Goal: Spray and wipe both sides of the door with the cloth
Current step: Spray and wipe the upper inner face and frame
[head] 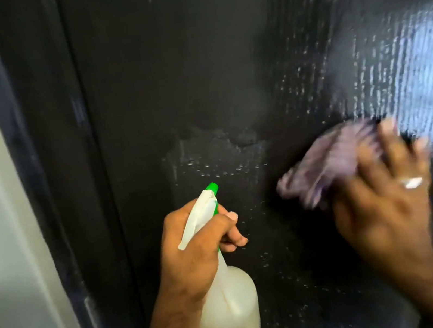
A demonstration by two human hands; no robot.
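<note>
While the left hand point(194, 242) clenches the spray bottle point(227, 305) beside the wet door point(168, 86), the right hand's point(383, 210) flat grip presses the soft, limp cloth point(332, 161), best bunched mid-fold.

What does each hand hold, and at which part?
The left hand grips the spray bottle at its neck, below the trigger head. The right hand presses the purple cloth against the door.

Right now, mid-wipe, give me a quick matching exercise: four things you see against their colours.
Things:
1. door
2. cloth
3. spray bottle nozzle tip
4. spray bottle body

Colours:
A. green
B. milky white
C. black
D. purple

Pairs: 1-C, 2-D, 3-A, 4-B
</note>
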